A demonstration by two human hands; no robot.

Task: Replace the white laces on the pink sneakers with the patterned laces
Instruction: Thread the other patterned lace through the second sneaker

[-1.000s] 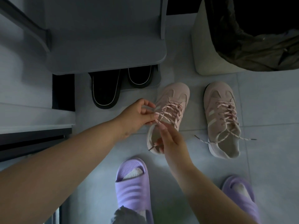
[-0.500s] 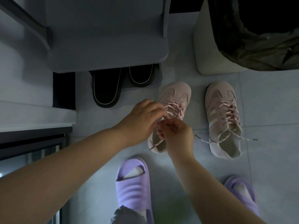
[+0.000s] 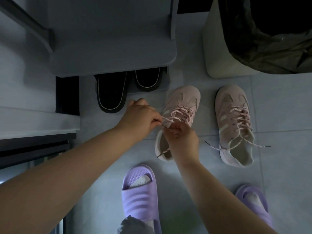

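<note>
Two pink sneakers stand on the tiled floor, both threaded with pink patterned laces. The left sneaker (image 3: 181, 102) has its patterned lace (image 3: 181, 113) crossed over the tongue. My left hand (image 3: 140, 118) pinches one strand of that lace and holds it out to the left. My right hand (image 3: 182, 137) pinches the lace over the shoe's opening and hides the upper eyelets. A loose lace tip (image 3: 163, 152) hangs at the heel. The right sneaker (image 3: 233, 122) stands alone, its lace ends (image 3: 260, 145) lying untied on the floor.
A pale bin (image 3: 217, 48) with a dark bag stands behind the right sneaker. Black slippers (image 3: 109, 92) lie under a grey shelf (image 3: 109, 39). My feet in purple slides (image 3: 139, 193) are at the bottom, the other slide (image 3: 253, 200) to the right.
My left hand has pulled away to the left, drawing a lace strand taut. My right hand stays at the left sneaker's tongue. The right sneaker has not moved.
</note>
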